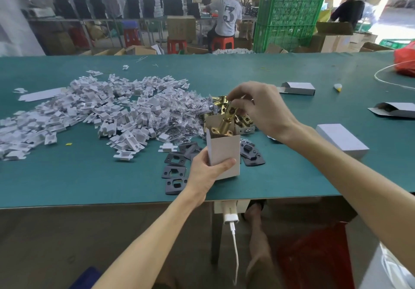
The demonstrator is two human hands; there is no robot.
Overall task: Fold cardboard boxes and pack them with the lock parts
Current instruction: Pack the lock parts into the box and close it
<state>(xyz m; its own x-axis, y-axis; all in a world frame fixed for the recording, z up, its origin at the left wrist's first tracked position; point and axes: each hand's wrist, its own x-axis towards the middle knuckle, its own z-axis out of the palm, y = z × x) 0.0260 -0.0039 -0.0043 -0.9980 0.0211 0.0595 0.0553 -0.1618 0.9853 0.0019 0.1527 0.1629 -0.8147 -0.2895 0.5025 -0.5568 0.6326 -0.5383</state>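
The broad green-topped surface fills the middle of the frame. Across its left half lies a wide heap of small white folded cardboard inserts. This runs at centre into a drift of clear plastic bags holding what seem to be small dark fittings, though they are too small to tell for sure. On the right side sit three plain white cardboard boxes. Two lie with an end open, one at upper right and one at the far right edge, and a closed one is beside the right forearm.

At centre the left hand grips the lower part of an upright white cardboard box, with the thumb laid across its front face and the fingers wrapped behind. The box's top is open. Above it the right hand pinches the upper end of a brass tubular door latch with curled fingertips. The latch is tilted, and its flanged lower end is just at the box's mouth. More brass latches are piled just behind the box. Flat black strike plates are scattered around the left hand at the lower centre.

The step in hand looks to be packing: the box is already folded and the latch is going in. The next move calls for lining the flange up with the narrow opening so it slides down without catching the rim, while the left hand keeps the box upright.
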